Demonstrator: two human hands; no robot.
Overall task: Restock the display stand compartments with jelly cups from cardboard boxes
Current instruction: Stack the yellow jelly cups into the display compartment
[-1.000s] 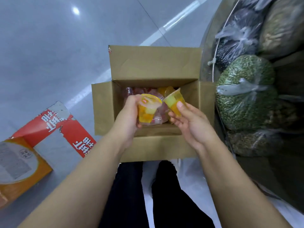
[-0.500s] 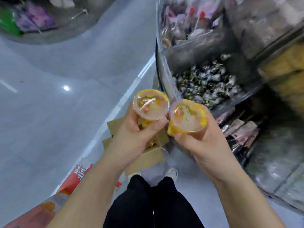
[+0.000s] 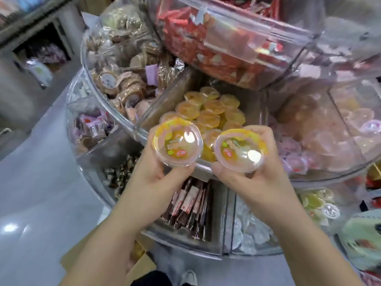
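Observation:
My left hand (image 3: 156,178) grips a yellow jelly cup (image 3: 177,142) with its clear lid facing up. My right hand (image 3: 253,180) grips a second yellow jelly cup (image 3: 240,152) the same way. Both cups hover side by side at the front rim of a clear middle-tier compartment (image 3: 165,93) of the round display stand. That compartment holds several orange-yellow jelly cups (image 3: 208,112). A corner of the cardboard box (image 3: 142,263) shows on the floor below my arms, mostly hidden.
Left of that compartment are wrapped brown cakes (image 3: 123,83). To its right lie pink and purple jelly cups (image 3: 321,141). The top tier holds red packets (image 3: 216,48). The lower tier holds stick snacks (image 3: 189,205), clear cups (image 3: 249,230) and purple sweets (image 3: 92,129). Grey floor (image 3: 37,203) lies left.
I have risen from the box and turned to the stand. Both hands carried their jelly cups up from the box to the front of the yellow-cup compartment.

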